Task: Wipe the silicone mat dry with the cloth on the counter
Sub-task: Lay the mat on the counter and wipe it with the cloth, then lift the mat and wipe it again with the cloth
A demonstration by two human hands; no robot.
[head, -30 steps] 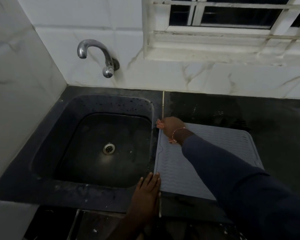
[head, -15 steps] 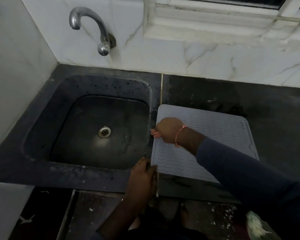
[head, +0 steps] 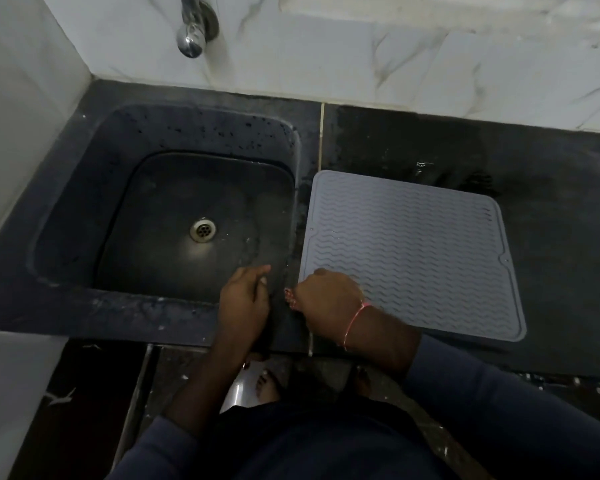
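A grey silicone mat (head: pixel 409 247) with wavy ridges lies flat on the dark counter (head: pixel 551 202), right of the sink. My right hand (head: pixel 326 294) rests on the mat's near left corner, closed around a small red-and-white patterned cloth (head: pixel 289 296); only a bit of the cloth peeks out on the left of the fist. My left hand (head: pixel 245 301) lies on the sink's near right rim, just left of the mat, fingers loosely curled and holding nothing.
The black sink (head: pixel 194 223) with a metal drain (head: pixel 203 230) fills the left. A chrome tap (head: pixel 191 32) juts from the marble wall behind it. The counter behind the mat looks wet. My feet and the floor show below the counter's front edge.
My right hand has slid with the cloth from the mat's far left corner down its left edge to the near left corner. My left hand has shifted off the mat's corner onto the sink rim.
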